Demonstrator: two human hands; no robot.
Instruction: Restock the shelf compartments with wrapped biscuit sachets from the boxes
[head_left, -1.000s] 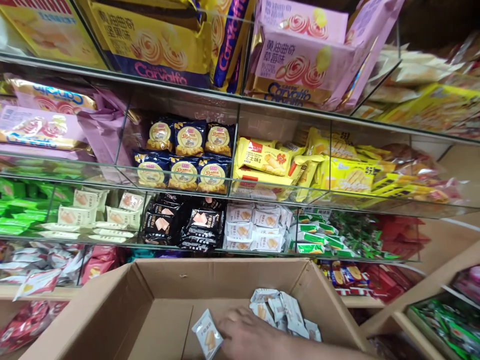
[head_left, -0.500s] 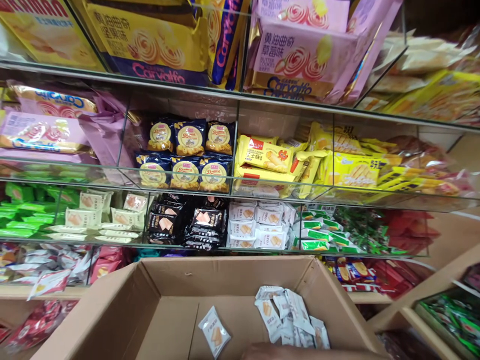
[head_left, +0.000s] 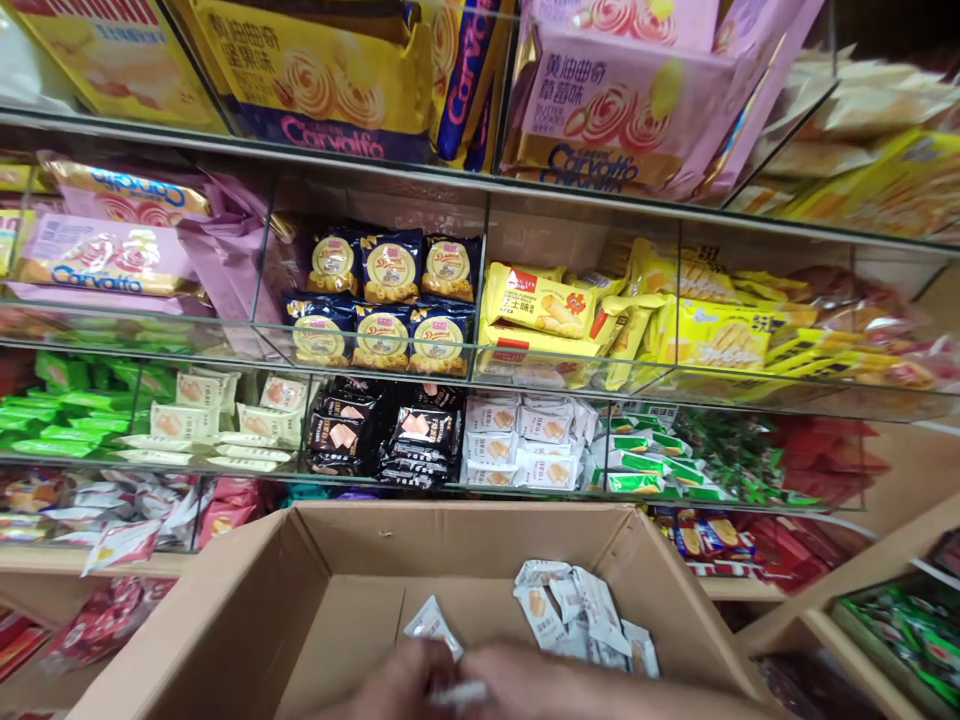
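At the bottom of the view, my left hand (head_left: 397, 685) and my right hand (head_left: 517, 680) meet low over an open cardboard box (head_left: 465, 535). Both are smeared by motion. Their fingers are curled together around a small white snack packet (head_left: 460, 694), blurred and partly covered. Just beyond the fingertips, a single white snack packet (head_left: 433, 622) lies on the box floor, its near part hidden by my hands. A loose pile of similar white packets (head_left: 581, 612) lies at the right side inside the box, behind my right forearm.
Glass-fronted shelves rise behind the box. White packets (head_left: 521, 440) stand in one compartment, between black packets (head_left: 345, 435) and green-and-white packets (head_left: 637, 465). Higher up are blue cookie bags (head_left: 390, 265) and yellow packets (head_left: 544, 303). A wooden side shelf (head_left: 832, 640) borders the right.
Both hands have come into view and met over the box, with a white packet between them. The view has shifted slightly. The pile in the box looks the same.
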